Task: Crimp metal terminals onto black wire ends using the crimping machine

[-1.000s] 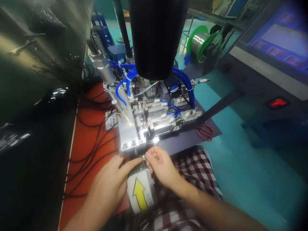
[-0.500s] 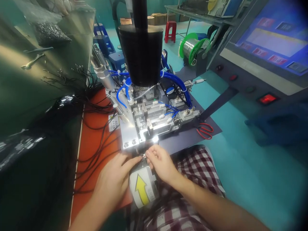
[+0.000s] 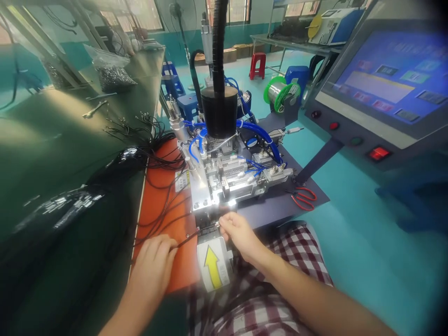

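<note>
A black cable point(image 3: 190, 237) stretches between my two hands in front of the machine point(image 3: 241, 184). My left hand point(image 3: 153, 259) is closed round it over the orange mat, fingers curled down. With thumb and forefinger, my right hand point(image 3: 240, 234) pinches the small metal connector point(image 3: 217, 224) at the cable's right end, close to the machine's front edge. Just below the connector sits a white rounded housing point(image 3: 204, 270) with a yellow arrow. The connector's details are too small to make out.
More black cables point(image 3: 163, 205) lie across the orange mat point(image 3: 182, 273) at left. Red-handled pliers point(image 3: 304, 199) rest on the dark base plate. A black suction hood point(image 3: 219, 112) hangs over the machine, a solder-wire spool point(image 3: 280, 95) stands behind, and a control screen point(image 3: 388, 74) is at right.
My left hand has drawn back leftward from the connector, leaving a length of cable exposed between the hands. My right hand keeps its pinch. The camera view has tilted up.
</note>
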